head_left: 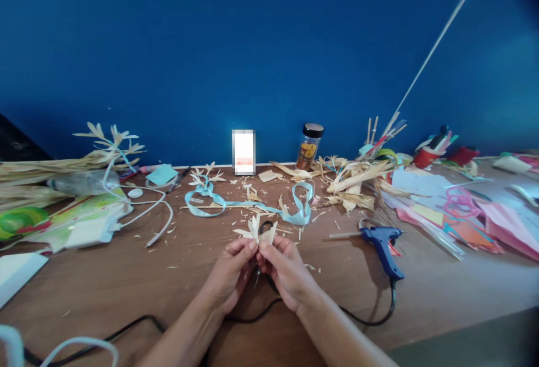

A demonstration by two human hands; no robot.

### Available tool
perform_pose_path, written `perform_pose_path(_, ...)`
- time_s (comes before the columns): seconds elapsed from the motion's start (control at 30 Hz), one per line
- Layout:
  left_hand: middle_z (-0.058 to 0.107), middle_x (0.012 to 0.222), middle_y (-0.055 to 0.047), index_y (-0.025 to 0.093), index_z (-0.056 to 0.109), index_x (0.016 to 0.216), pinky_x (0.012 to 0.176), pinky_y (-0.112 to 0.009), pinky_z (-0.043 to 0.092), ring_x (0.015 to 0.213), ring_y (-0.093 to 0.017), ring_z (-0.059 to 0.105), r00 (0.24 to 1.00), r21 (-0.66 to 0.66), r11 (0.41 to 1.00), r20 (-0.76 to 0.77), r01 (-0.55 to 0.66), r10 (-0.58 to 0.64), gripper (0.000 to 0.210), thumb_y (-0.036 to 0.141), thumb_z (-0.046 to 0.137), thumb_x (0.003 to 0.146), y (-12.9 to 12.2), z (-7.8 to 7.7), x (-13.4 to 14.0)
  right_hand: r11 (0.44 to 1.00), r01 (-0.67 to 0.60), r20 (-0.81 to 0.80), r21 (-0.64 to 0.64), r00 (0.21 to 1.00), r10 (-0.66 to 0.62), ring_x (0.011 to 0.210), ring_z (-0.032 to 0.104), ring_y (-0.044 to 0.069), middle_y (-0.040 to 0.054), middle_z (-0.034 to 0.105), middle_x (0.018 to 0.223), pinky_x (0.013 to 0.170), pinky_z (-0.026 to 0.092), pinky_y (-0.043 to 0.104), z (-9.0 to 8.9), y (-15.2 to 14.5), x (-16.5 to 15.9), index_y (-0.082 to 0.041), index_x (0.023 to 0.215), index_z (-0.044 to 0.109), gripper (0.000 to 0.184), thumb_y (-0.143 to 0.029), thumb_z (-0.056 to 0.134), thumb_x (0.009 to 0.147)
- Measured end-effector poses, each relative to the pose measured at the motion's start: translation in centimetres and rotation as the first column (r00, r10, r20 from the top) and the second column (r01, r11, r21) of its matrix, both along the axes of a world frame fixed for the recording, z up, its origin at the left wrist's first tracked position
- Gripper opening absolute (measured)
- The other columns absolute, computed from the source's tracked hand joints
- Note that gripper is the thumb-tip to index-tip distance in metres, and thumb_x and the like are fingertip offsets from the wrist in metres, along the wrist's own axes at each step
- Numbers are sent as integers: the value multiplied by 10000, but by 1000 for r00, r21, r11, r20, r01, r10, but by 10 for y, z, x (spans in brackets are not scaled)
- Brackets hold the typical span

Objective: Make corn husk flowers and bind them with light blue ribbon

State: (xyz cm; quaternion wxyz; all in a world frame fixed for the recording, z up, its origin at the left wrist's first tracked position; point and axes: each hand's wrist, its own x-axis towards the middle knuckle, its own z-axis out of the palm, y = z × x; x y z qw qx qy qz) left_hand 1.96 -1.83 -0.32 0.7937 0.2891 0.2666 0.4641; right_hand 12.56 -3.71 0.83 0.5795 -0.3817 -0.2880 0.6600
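Pale dried-husk petals gathered into a small flower [253,231] stand up between my fingertips. My left hand [236,269] is closed, its thumb and fingers pinching the base of the flower. A wider husk petal [268,235] sits against the flower's right side, pinched by my right hand [287,270]. Both thumbs nearly touch. Behind and below the hands lies a pair of scissors with a black handle [266,225], mostly hidden. A light blue ribbon [244,205] curls across the table just beyond, with a finished-looking husk flower [206,176] at its left.
To the right lies a blue glue gun [384,246], its black cord [373,322] running beneath my forearms. Husk bundles [356,182], a tilted jar [309,147] and coloured paper [471,226] lie farther back. White cables [166,218] and a plastic bottle [84,182] occupy the left.
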Motion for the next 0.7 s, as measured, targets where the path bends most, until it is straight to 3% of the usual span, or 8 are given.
perform_pose_path(0.4,586,549,5,129,593,649,514,-226,424,506,-94,515,999,35,999,-42,-5,6,91,168,628,723,0,1,-2,997,-74,-68,-32,995,71,461,415,48,-23,545,541,460,293,179,-1,-2,3,-127,690,647,185,-303,694,655)
perform_pose_path(0.7,591,546,-5,119,595,639,509,-228,438,503,-97,519,999,10,1000,-52,-13,14,112,187,674,679,-2,7,1,996,-76,-13,-44,997,76,481,434,50,-14,559,568,468,312,170,-2,-2,5,-132,727,665,169,-294,671,680)
